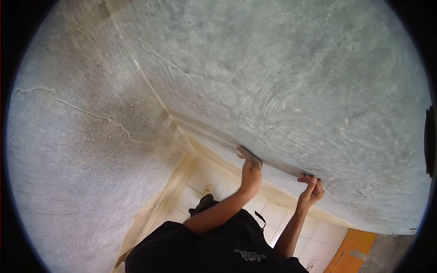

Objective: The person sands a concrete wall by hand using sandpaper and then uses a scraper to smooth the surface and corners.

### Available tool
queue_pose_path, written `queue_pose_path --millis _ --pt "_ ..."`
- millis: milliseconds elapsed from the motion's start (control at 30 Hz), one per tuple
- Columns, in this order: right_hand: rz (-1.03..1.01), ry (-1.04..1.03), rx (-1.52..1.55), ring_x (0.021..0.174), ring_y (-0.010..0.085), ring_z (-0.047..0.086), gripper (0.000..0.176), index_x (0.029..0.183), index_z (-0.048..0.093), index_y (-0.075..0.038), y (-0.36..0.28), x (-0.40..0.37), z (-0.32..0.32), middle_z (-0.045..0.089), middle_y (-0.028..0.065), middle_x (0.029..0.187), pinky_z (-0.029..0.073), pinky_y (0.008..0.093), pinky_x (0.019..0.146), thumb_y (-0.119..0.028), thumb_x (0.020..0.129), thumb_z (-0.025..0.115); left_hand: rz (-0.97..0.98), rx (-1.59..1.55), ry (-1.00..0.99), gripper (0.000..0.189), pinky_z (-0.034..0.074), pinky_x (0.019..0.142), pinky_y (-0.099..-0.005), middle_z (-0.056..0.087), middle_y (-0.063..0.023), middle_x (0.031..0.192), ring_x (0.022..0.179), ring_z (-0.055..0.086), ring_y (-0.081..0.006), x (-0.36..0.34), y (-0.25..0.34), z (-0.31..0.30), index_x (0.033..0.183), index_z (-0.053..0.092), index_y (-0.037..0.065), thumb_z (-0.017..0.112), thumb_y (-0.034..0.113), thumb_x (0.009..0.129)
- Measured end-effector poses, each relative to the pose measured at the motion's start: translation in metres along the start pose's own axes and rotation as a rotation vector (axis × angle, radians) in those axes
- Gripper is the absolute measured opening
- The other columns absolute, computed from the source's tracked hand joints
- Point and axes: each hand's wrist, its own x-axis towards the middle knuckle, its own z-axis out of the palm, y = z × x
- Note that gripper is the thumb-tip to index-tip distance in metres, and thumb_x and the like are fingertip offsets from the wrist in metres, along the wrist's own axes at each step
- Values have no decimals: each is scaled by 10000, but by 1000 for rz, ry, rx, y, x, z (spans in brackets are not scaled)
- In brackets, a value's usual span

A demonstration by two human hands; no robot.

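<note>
My left hand is closed round a flat, dark brown block, whose long face lies against the grey-green wall. Farther right, my right hand is raised to the same wall with its fingers bent and their tips at the surface. Whether anything is between those fingertips is too small to tell. Curved smear marks show on the wall above both hands.
A second wall with a long crack meets the first at a corner on the left. White floor tiles lie below. At the lower right is an orange strip, and a dark object stands at the right edge.
</note>
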Motion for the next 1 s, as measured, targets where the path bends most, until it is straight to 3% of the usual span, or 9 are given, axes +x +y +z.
queue_pose_path --millis 33,167,367,433,500,667,833,933,1000 --pt "12 7 20 560 193 645 324 776 593 28 1 -1 0 672 153 682 508 291 578 -219 963 497 -8 21 75 171 325 615 -211 358 45 745 665 316 -44 3 14 4 951 510 8 352 2 886" --pt "3 -3 10 558 203 647 323 781 595 24 1 2 1 675 156 689 506 287 582 -222 963 494 -437 155 -100 158 329 599 -218 351 40 728 671 350 -55 10 -46 -25 958 519 9 379 27 887" --pt "-38 -44 13 571 226 657 386 792 598 27 -3 2 -2 683 164 713 517 316 626 -290 964 460 -80 -27 112 116 313 555 -212 418 38 735 622 341 -59 3 11 11 898 528 31 425 44 847" --pt "-55 -47 24 572 229 659 403 796 599 28 0 2 -5 682 166 714 519 317 633 -309 963 454 -410 69 -36 81 308 548 -223 420 37 723 620 349 -70 18 -45 -23 839 508 46 429 34 836" --pt "-75 -64 36 572 233 660 419 797 600 30 1 6 -3 681 168 714 522 318 634 -324 962 447 -386 -23 -96 83 299 538 -234 400 34 693 595 344 -87 -5 -44 -4 776 475 70 437 30 838" --pt "-38 -65 29 567 238 659 447 794 601 42 2 3 -5 678 173 712 532 319 606 -341 961 440 23 -19 102 115 250 527 -235 358 49 684 604 314 -58 7 22 5 868 487 41 388 74 916" --pt "-57 -71 45 565 239 659 444 800 600 44 3 4 -4 677 171 713 533 313 585 -341 959 447 -386 -106 -47 220 357 639 -261 405 19 751 646 350 -86 -13 -16 9 1049 484 -3 416 46 845" --pt "-58 -73 47 564 239 659 438 807 599 42 5 3 -6 678 172 712 532 313 582 -338 960 447 -34 -12 16 292 382 658 -246 426 17 777 684 381 -86 7 18 3 1122 467 13 442 34 832" --pt "-70 -62 51 564 239 659 437 811 599 42 5 3 -5 678 173 711 531 313 585 -337 962 445 -184 -53 97 174 382 675 -218 449 22 820 724 413 -82 12 19 6 992 517 24 462 29 828"
